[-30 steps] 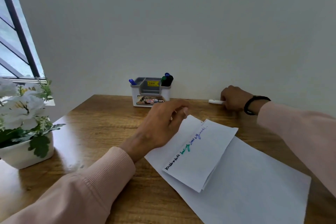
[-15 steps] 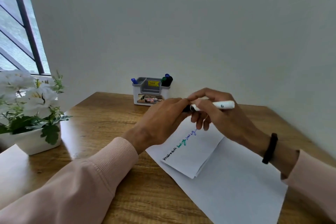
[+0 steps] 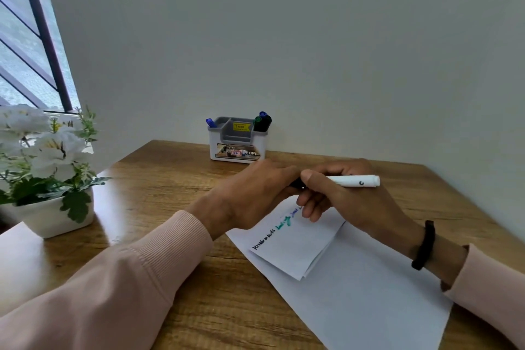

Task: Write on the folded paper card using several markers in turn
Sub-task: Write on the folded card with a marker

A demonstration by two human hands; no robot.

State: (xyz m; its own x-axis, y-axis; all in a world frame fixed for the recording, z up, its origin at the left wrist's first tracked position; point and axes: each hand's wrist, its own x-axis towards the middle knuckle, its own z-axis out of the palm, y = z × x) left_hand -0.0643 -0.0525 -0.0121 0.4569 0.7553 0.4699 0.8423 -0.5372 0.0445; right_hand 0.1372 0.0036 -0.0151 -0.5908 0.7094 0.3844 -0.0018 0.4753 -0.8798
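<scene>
A folded white paper card (image 3: 295,247) lies on a larger white sheet (image 3: 369,301), with a line of black, green and blue writing along its left edge. Above the card's far end my right hand (image 3: 349,199) grips the white barrel of a marker (image 3: 353,181), held level. My left hand (image 3: 252,193) meets it from the left, its fingers curled round the marker's dark cap end, which is mostly hidden. A white and grey pen holder (image 3: 237,140) at the wall holds several more markers.
A white pot of white flowers (image 3: 51,173) stands at the left on the wooden table (image 3: 159,196). The wall runs close behind the holder, and a window is at the far left. A black band circles my right wrist.
My right hand picked the white marker up from the table by the wall and brought it over the card. My left hand rose off the card to take the marker's cap end.
</scene>
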